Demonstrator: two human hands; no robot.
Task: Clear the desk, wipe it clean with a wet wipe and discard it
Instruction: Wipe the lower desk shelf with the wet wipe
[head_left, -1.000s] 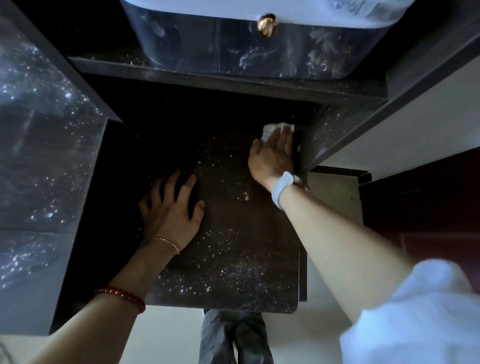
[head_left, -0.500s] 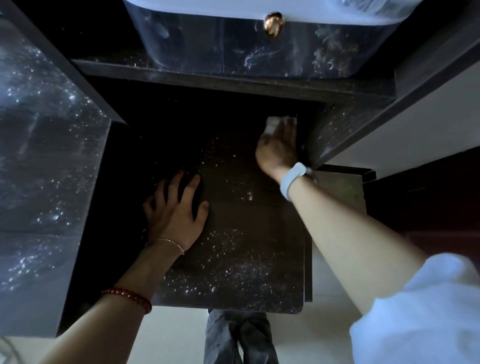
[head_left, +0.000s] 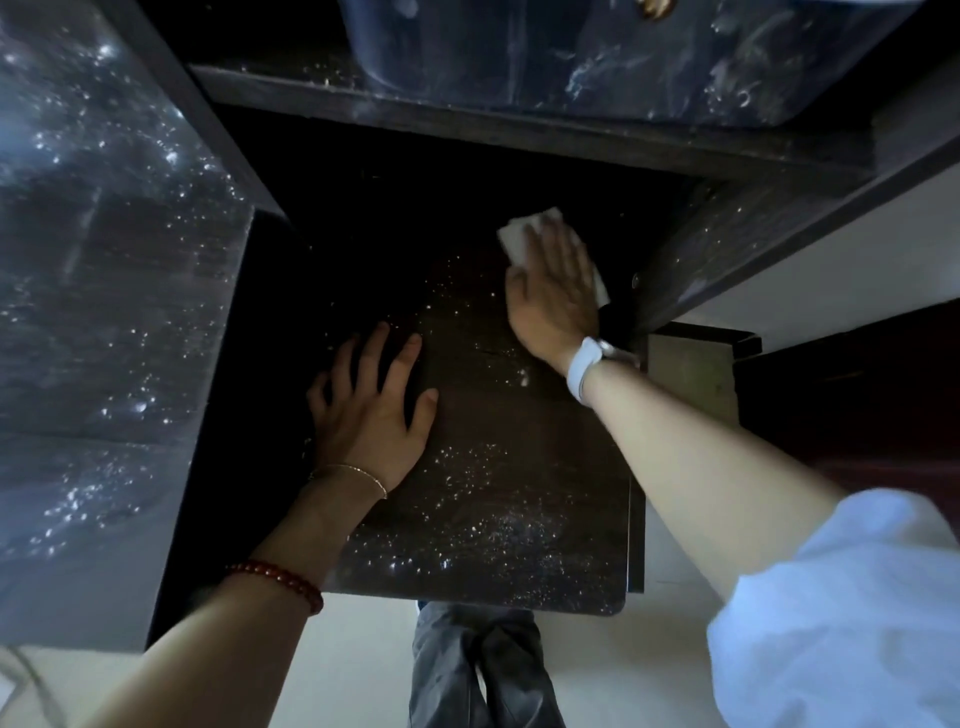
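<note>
The dark wooden desk (head_left: 519, 509) fills the middle of the head view, speckled with pale dust and droplets. My right hand (head_left: 556, 291) lies flat with straight fingers on a white wet wipe (head_left: 517, 236), pressing it onto the desk's far right part beside the side panel. The wipe shows above my fingertips and at my hand's right edge. My left hand (head_left: 371, 410) rests open with spread fingers on the desk's left part, holding nothing.
A dusty dark cabinet block (head_left: 104, 312) rises on the left. A shelf board (head_left: 467, 119) runs across the back with a translucent container (head_left: 571, 47) on it. A dark side panel (head_left: 727, 249) walls in the right. My legs (head_left: 478, 670) and pale floor show below the front edge.
My right hand with the wipe drew back from the far right corner and shifted slightly left. My left hand stayed in place.
</note>
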